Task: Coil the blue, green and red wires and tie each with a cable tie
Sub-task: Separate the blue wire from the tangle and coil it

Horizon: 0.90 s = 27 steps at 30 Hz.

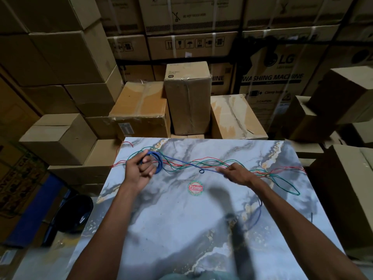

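Stacked cardboard boxes (84, 57) are seen behind a marble-patterned bench (171, 219). Three wires are laid lengthwise left to right across its far half: one red wire (286, 170), one green wire (282, 185), one blue wire (181, 162). A blue coil (158, 161) is gripped by the left hand (140, 168); the blue strand is pinched by the right hand (235, 173).

A round red-and-green sticker (195, 187) in the middle of the marble-patterned tabletop (171, 219) reads "Patelsa". Far right, a big carton (270, 81) carries the "LG" logo and "WASHING MACHINE" in large letters, with a small "CAUTION" lower down. Other boxes' print is too blurred to read.
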Tool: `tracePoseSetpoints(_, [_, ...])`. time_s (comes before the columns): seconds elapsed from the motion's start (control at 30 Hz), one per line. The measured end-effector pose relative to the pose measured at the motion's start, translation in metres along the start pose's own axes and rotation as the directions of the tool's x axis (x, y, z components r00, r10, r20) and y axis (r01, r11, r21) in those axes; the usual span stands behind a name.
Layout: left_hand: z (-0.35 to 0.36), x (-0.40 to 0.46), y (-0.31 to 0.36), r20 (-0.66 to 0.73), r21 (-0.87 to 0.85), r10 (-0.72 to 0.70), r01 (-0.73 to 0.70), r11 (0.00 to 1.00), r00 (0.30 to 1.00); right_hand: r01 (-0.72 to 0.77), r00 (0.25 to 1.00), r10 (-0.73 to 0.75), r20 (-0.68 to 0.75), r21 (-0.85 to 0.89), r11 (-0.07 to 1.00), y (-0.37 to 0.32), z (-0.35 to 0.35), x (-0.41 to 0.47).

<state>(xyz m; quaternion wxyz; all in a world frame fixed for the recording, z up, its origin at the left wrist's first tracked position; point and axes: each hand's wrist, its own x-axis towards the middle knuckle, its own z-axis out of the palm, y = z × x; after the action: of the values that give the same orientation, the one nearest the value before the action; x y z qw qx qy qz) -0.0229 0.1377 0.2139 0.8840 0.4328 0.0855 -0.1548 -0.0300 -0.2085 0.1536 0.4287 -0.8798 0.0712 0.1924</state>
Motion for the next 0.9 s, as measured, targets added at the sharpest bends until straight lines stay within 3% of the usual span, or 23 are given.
tracePoseSetpoints(0.1, [0.009, 0.004, -0.009, -0.014, 0.006, -0.001, 0.001, 1.000, 1.000, 0.007, 0.987, -0.023, 0.160, 0.097, 0.995, -0.015, 0.018, -0.014])
tracePoseSetpoints(0.23, [0.016, 0.003, -0.015, -0.003, 0.099, -0.030, 0.030, 0.995, 1.000, -0.033, 0.964, -0.068, 0.258, 0.369, 0.929, -0.035, 0.019, -0.023])
tracePoseSetpoints(0.3, [0.017, 0.001, -0.012, 0.002, 0.103, -0.030, 0.030, 0.994, 1.000, -0.008, 0.963, -0.092, 0.253, 0.367, 0.930, -0.037, 0.014, -0.023])
tracePoseSetpoints(0.4, [0.020, -0.003, -0.014, 0.052, 0.290, -0.039, 0.023, 0.957, 0.998, -0.031, 0.965, -0.087, 0.249, 0.435, 0.900, -0.040, 0.007, -0.020])
tracePoseSetpoints(0.5, [0.029, -0.007, -0.024, 0.199, 0.552, -0.026, -0.090, 0.829, 0.980, 0.021, 0.979, -0.099, 0.176, 0.398, 0.917, -0.054, 0.002, -0.020])
tracePoseSetpoints(0.6, [0.045, -0.012, -0.044, 0.351, 0.818, -0.088, -0.259, 0.514, 0.932, 0.123, 0.982, -0.153, 0.107, 0.245, 0.962, -0.069, 0.006, -0.020])
tracePoseSetpoints(0.67, [0.052, -0.016, -0.065, 0.388, 0.895, -0.186, -0.320, 0.312, 0.903, 0.120, 0.981, -0.156, 0.114, 0.273, 0.955, -0.078, 0.008, -0.019])
tracePoseSetpoints(0.73, [0.055, -0.023, -0.084, 0.419, 0.907, -0.221, -0.417, 0.058, 0.881, 0.098, 0.979, -0.152, 0.134, 0.342, 0.935, -0.082, 0.007, -0.018])
tracePoseSetpoints(0.8, [0.052, -0.028, -0.095, 0.442, 0.833, -0.184, -0.478, -0.280, 0.878, 0.015, 0.968, -0.132, 0.214, 0.475, 0.880, -0.080, 0.004, -0.016])
tracePoseSetpoints(0.9, [0.030, -0.024, -0.101, 0.339, 0.749, -0.093, -0.328, -0.575, 0.936, -0.188, 0.932, -0.087, 0.351, 0.676, 0.712, -0.069, -0.008, -0.012])
